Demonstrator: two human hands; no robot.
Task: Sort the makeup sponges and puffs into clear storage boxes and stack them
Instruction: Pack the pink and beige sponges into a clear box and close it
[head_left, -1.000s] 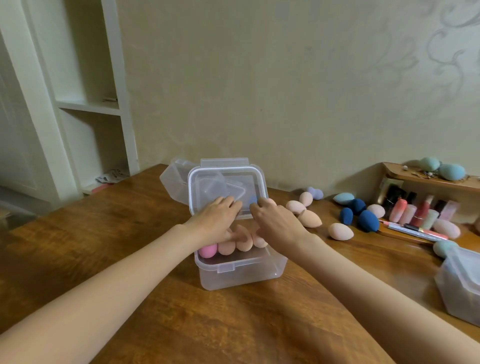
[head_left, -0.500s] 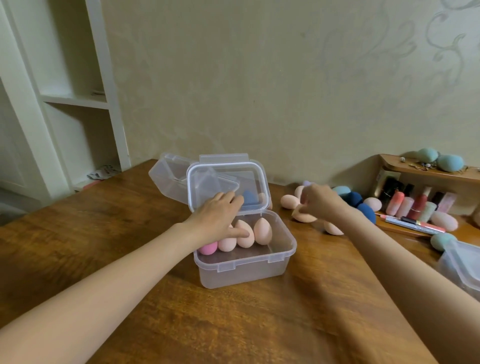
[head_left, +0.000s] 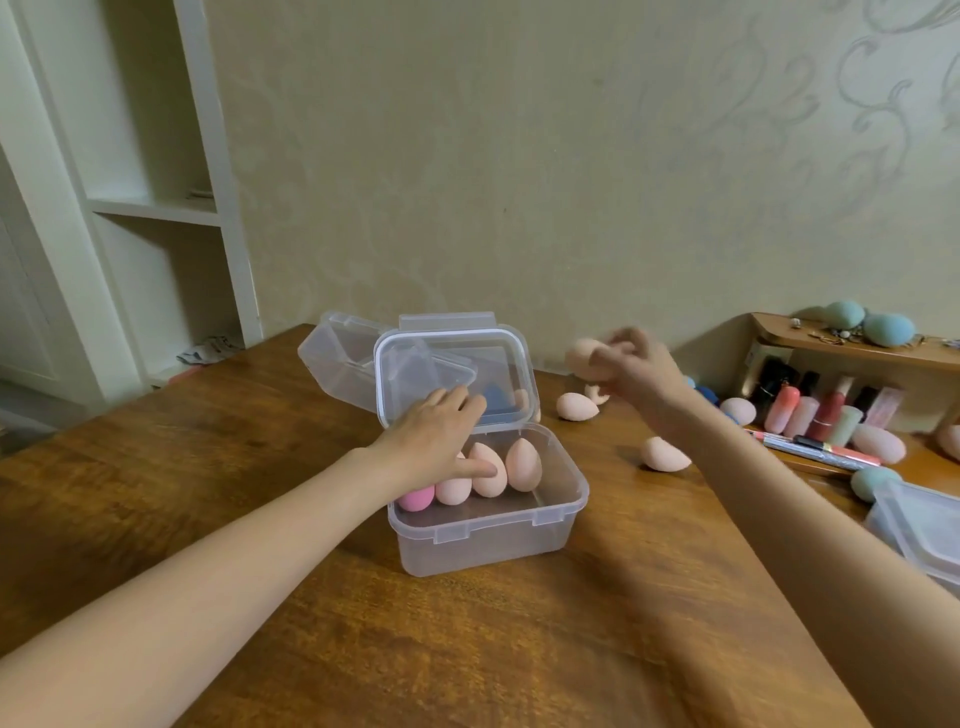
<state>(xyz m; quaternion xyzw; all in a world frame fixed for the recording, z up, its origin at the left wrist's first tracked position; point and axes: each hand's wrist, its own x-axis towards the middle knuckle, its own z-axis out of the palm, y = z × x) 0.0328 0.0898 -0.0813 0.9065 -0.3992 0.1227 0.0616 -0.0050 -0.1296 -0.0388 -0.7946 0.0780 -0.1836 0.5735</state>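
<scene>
Head view shows you at a brown wooden table (head_left: 519, 649), big and flat, so nothing can roll off. In the middle stands a clear plastic storage box (head_left: 488, 535) with its clear hinged lid (head_left: 452, 379) tipped up at the far side, so you can drop things in from the top. Another clear plastic box (head_left: 919, 525) waits at the near right edge, maybe for the other colours.

Your left hand (head_left: 441, 441) lies flat over the left part of the open box, fingers straight, thumb touching a peach egg-shaped sponge (head_left: 488, 475). I think it keeps the row from tipping. That row stands upright against the far wall, a pink egg-shaped sponge (head_left: 415, 498) at its left, so more can fit.

Your right hand (head_left: 634, 371) is up in the air to the far right of the box, fingers curled round a peach sponge, blurred (head_left: 582, 353). More loose peach sponges (head_left: 665, 454) lie on the table below it.
</scene>
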